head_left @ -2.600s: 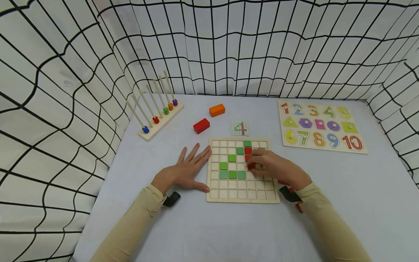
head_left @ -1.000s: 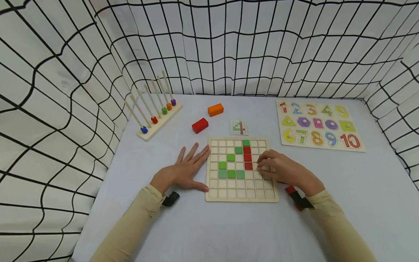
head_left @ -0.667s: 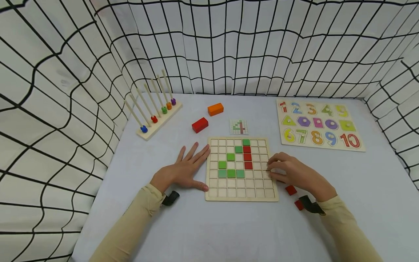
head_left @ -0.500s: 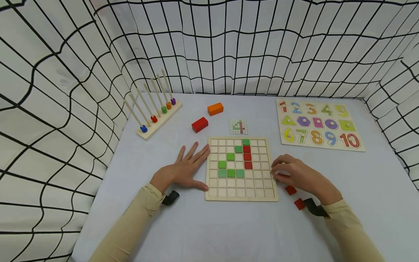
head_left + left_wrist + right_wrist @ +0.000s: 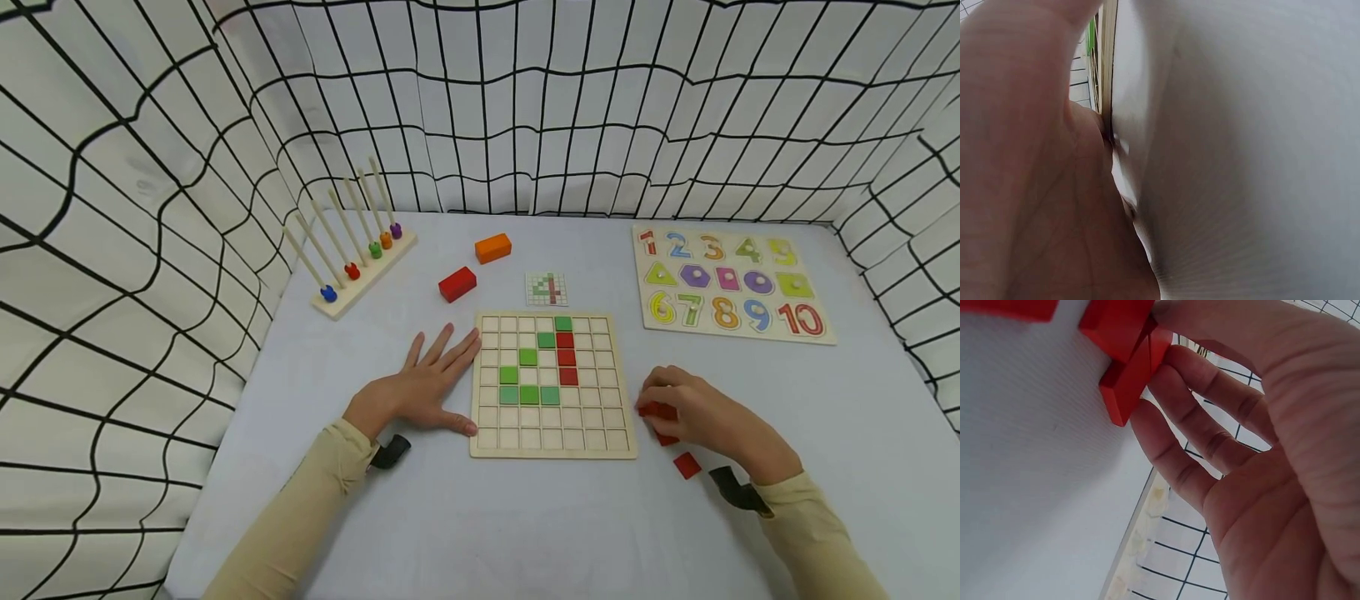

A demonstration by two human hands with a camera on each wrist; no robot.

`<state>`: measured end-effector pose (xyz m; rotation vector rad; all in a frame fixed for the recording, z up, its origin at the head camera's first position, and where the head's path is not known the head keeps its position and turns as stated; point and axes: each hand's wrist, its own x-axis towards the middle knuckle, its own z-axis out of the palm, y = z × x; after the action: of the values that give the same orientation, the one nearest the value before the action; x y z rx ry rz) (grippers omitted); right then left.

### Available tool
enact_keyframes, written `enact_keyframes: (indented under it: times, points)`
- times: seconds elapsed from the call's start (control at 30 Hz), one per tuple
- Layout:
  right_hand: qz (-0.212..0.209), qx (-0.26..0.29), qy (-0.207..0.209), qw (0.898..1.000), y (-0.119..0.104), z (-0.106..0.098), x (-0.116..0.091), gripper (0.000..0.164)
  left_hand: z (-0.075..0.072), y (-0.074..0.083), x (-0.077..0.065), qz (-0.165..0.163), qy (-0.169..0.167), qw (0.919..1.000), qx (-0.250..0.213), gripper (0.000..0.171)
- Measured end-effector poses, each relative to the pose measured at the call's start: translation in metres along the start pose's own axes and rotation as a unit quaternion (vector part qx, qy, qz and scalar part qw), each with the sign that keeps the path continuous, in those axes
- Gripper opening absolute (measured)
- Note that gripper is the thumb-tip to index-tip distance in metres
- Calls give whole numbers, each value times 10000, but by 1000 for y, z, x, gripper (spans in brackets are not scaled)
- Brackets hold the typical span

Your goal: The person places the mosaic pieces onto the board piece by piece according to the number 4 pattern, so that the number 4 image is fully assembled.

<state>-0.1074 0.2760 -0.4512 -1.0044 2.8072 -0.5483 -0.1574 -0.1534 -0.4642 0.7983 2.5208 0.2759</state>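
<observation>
A wooden grid board (image 5: 525, 437) lies mid-table in the head view. Green tiles (image 5: 528, 395) form a diagonal and a row on it, beside a column of red tiles (image 5: 567, 357). My left hand (image 5: 416, 396) lies flat with fingers spread, index fingertip and thumb at the board's left edge. Off the board's right side, my right hand (image 5: 701, 417) pinches a red tile (image 5: 658, 409) between thumb and fingertips. Other red tiles crowd around it in the right wrist view, one (image 5: 1125, 387) right at the fingertips. Another red tile (image 5: 687, 465) lies nearer the wrist.
Behind the board lies a small pattern card (image 5: 546, 289). A red block (image 5: 457, 284) and an orange block (image 5: 492, 247) stand back left, beside a peg stand (image 5: 363, 279) with coloured beads. A number and shape puzzle (image 5: 735, 287) lies back right. Black netting surrounds the table.
A third red tile now sits in the column, set there by my right hand. That hand has drawn back rightward off the board to the loose red tiles. My left hand stays put.
</observation>
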Motion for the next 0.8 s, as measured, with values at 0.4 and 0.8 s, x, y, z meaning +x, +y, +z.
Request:
enact_keyframes:
  times: [0.4, 0.8]
  points:
    - [-211, 88, 244, 9994, 2, 0, 3, 25, -1, 0, -1, 1, -16, 10000, -15, 131]
    - [-584, -115, 427, 9973, -3, 0, 18, 27, -1, 0, -1, 10, 6, 10000, 18, 132]
